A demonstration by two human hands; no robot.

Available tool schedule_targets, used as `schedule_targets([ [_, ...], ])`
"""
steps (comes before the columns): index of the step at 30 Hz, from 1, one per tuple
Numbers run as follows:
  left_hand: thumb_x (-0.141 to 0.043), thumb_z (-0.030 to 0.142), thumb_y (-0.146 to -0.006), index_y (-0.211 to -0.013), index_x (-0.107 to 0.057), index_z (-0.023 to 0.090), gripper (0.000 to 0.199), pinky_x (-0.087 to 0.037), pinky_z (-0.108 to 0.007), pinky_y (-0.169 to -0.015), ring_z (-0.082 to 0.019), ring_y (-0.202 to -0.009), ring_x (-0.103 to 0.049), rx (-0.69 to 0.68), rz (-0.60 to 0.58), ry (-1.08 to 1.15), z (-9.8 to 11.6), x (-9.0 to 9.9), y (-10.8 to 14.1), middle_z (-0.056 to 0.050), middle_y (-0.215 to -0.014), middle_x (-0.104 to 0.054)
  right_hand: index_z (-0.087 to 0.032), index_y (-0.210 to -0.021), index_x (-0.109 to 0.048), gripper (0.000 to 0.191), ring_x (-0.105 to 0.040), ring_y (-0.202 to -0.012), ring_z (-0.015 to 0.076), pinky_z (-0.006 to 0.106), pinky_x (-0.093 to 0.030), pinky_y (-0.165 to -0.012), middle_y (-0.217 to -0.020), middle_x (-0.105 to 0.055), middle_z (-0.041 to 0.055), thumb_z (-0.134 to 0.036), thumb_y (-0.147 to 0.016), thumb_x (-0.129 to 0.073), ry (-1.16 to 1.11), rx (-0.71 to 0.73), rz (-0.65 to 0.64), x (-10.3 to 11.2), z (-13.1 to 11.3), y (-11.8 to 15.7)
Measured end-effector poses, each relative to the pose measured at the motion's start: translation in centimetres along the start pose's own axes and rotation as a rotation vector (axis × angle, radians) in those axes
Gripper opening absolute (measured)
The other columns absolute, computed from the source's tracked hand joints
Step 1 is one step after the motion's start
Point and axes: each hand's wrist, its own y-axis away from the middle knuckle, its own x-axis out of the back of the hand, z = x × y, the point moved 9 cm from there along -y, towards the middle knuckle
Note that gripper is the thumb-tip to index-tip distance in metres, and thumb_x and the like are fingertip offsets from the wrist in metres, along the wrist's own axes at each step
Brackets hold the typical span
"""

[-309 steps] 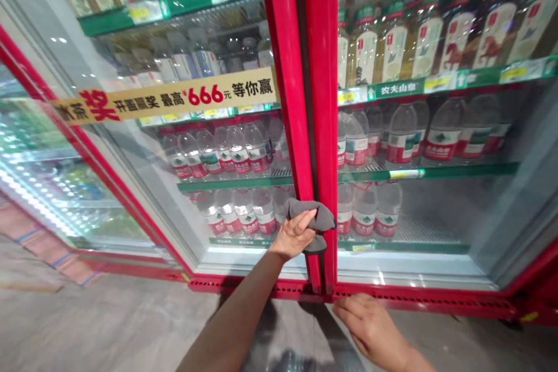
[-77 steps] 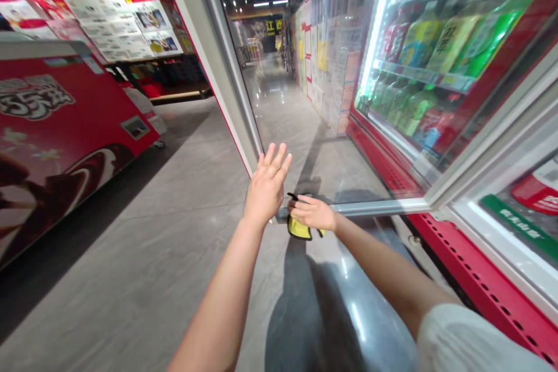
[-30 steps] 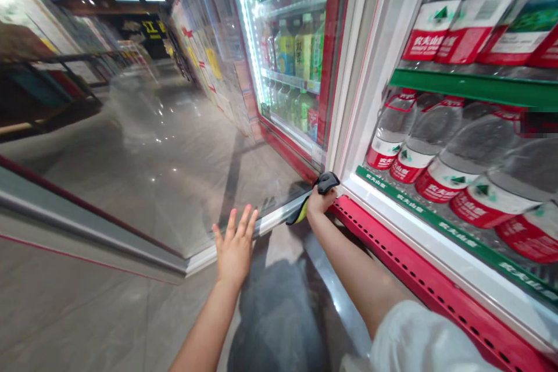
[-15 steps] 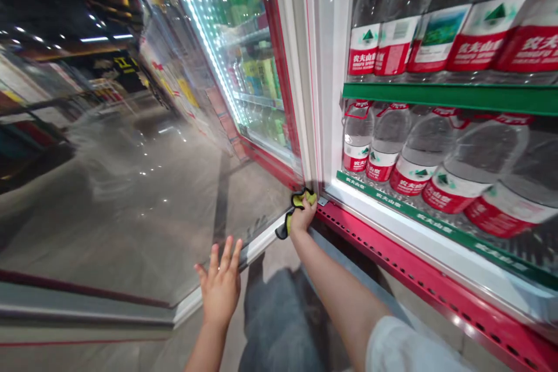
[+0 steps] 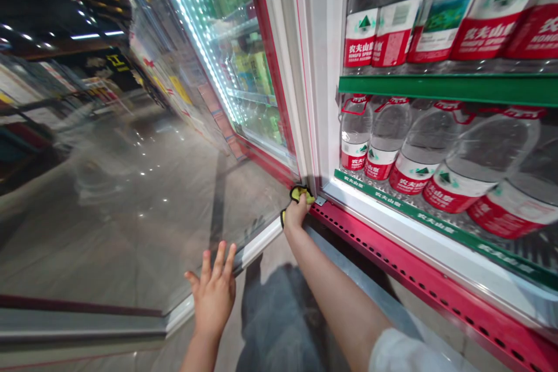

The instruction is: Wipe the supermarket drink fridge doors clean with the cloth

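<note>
My right hand (image 5: 297,212) is closed on a yellow cloth with dark edging (image 5: 304,193), at the lower hinge corner where the glass door (image 5: 143,203) meets the fridge frame. Part of the cloth hangs to the left of the wrist. My left hand (image 5: 214,285) has its fingers spread, against or just over the lower edge of the glass door, and holds nothing. The door's white bottom frame (image 5: 261,243) runs between the two hands.
Water bottles (image 5: 394,142) with red and white labels fill two shelves at the right, behind a green shelf strip (image 5: 436,90). Below them runs a red perforated sill (image 5: 392,261). Another lit drinks fridge (image 5: 248,70) shows through the glass.
My right hand and the cloth have shifted very slightly, and less of the hanging cloth shows. My left hand sits slightly further left and keeps its spread fingers. The view has moved a little.
</note>
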Motion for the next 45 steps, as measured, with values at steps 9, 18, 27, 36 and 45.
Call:
schedule_targets([
  [9, -0.040, 0.010, -0.097, -0.150, -0.049, 0.029, 0.057, -0.019, -0.079, -0.116, -0.039, -0.152, -0.033, -0.006, -0.031, -0.019, 0.1, 0.6, -0.4, -0.008, -0.160, -0.042, -0.013, -0.154, -0.042, 0.071, -0.033, -0.152, 0.0339, 0.054, -0.037, -0.118, -0.161, -0.025, 0.0256, -0.013, -0.083, -0.047, 0.162, 0.045, -0.055, 0.2, -2.3, 0.3],
  [18, -0.044, 0.005, -0.090, -0.156, -0.033, 0.036, 0.074, -0.017, -0.078, -0.118, -0.036, -0.155, -0.025, -0.008, -0.050, 0.023, -0.1, 0.2, 0.1, -0.006, -0.163, -0.035, -0.014, -0.156, -0.036, 0.076, -0.026, -0.155, 0.0374, 0.061, -0.033, -0.118, -0.163, -0.018, 0.0279, -0.014, -0.082, -0.049, 0.149, 0.133, -0.088, -0.7, -3.2, 1.1],
  [27, -0.039, 0.002, -0.091, -0.154, -0.040, 0.033, 0.070, -0.020, -0.076, -0.118, -0.035, -0.155, -0.027, -0.013, -0.064, 0.047, 0.0, 0.0, 0.1, -0.003, -0.163, -0.036, -0.012, -0.151, -0.042, 0.069, -0.039, -0.148, 0.0328, 0.059, -0.039, -0.114, -0.152, -0.033, 0.0289, -0.014, -0.082, -0.041, 0.167, 0.097, 0.010, 0.7, -1.4, 1.2],
  [36, -0.039, -0.002, -0.086, -0.154, -0.042, 0.030, 0.075, -0.020, -0.076, -0.118, -0.033, -0.155, -0.028, -0.013, -0.106, 0.076, 0.2, -0.4, -0.2, -0.004, -0.164, -0.034, -0.015, -0.161, -0.028, 0.093, -0.014, -0.159, 0.0302, 0.059, -0.033, -0.119, -0.168, -0.014, 0.0217, 0.000, -0.070, -0.038, 0.233, 0.244, -0.198, 0.0, -4.4, 5.3],
  [45, -0.042, 0.000, -0.084, -0.158, -0.035, 0.030, 0.080, -0.027, -0.072, -0.119, -0.032, -0.156, -0.024, -0.052, -0.123, 0.140, -0.2, -0.3, 0.1, -0.002, -0.168, -0.025, -0.029, -0.156, -0.042, 0.100, 0.006, -0.160, 0.0304, 0.055, -0.024, -0.126, -0.174, 0.002, 0.0027, 0.005, -0.062, -0.046, 0.248, 0.662, -0.504, -1.8, -7.5, 11.3],
])
